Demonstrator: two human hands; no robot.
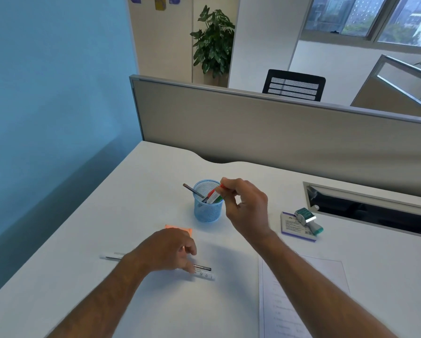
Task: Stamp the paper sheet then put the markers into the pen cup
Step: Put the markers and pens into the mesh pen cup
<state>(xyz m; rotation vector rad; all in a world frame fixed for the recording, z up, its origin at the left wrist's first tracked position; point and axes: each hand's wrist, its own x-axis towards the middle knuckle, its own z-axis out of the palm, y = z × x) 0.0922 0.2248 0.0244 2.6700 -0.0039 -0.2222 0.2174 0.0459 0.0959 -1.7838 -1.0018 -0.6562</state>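
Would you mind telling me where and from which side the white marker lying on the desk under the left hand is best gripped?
Grip the white marker on its bare barrel, just right of the left hand, probably coming straight down from above. It lies flat and crosswise on the desk, with a dark pen close behind it, so pinch across the barrel, front to back.

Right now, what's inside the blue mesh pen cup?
The pen cup holds a dark pencil leaning left and the red marker the right hand is lowering in. The mesh obscures anything lower.
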